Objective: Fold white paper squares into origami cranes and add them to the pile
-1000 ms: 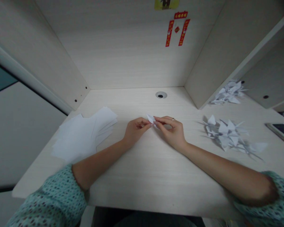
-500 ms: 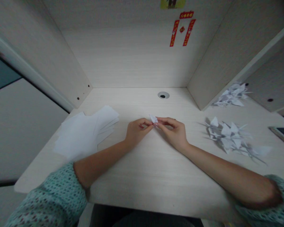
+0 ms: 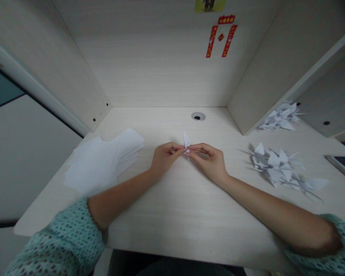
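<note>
A small piece of folded white paper [image 3: 186, 139] is pinched between both my hands over the middle of the desk. One narrow point of it sticks up above the fingertips, while its lower part is mostly hidden by them. My left hand [image 3: 167, 157] grips it from the left between thumb and forefinger. From the right, my right hand [image 3: 211, 159] pinches it the same way, the fingertips of both hands almost meeting.
Loose white paper sheets [image 3: 94, 165] lie spread at the left. To the right is a heap of folded paper cranes [image 3: 278, 163], with another heap [image 3: 283, 116] behind it by the upright panel [image 3: 255, 84]. A phone [image 3: 340, 165] lies at the far right. A cable hole [image 3: 198, 116] sits at the back.
The folded paper has turned more upright, its point now rising higher above the fingers. My hands have shifted only slightly and both still pinch it.
</note>
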{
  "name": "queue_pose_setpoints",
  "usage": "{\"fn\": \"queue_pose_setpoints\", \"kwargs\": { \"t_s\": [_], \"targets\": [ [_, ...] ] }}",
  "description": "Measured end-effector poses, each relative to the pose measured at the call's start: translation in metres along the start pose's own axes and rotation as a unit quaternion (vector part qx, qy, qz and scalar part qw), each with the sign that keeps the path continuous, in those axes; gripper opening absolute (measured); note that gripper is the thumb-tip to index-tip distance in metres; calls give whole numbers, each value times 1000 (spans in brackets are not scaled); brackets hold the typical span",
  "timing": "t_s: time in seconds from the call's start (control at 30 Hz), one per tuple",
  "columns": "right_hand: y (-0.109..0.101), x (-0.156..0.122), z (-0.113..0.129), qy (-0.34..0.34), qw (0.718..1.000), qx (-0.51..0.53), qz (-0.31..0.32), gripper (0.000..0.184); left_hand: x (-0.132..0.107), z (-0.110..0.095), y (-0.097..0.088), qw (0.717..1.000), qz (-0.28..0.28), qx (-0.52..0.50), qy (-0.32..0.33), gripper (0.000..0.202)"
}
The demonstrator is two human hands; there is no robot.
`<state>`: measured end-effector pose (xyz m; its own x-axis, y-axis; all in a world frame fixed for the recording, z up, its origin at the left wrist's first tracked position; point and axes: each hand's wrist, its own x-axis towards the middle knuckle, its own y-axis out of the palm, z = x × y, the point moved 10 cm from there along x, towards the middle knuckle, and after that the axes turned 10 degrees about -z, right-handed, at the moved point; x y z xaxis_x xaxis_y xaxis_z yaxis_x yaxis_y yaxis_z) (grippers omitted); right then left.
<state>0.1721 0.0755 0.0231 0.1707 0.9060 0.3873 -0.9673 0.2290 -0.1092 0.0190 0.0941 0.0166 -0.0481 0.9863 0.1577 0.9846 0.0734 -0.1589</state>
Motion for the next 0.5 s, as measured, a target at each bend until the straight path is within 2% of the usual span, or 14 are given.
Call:
{"fn": "queue_pose_setpoints", "kwargs": {
  "t_s": [0.2,0.37,0.5],
  "targets": [
    [-1,0,3,-29,999,-27,0,22,1,4,2,1000,9,-14,-11,22],
    [-3,2,12,-74,997,-35,-11,11,2,6,3,1000,20,-12,-6,24],
    [-2,2,14,-74,997,-24,-6,11,4,7,4,1000,26,-10,1,24]
  ]
}}
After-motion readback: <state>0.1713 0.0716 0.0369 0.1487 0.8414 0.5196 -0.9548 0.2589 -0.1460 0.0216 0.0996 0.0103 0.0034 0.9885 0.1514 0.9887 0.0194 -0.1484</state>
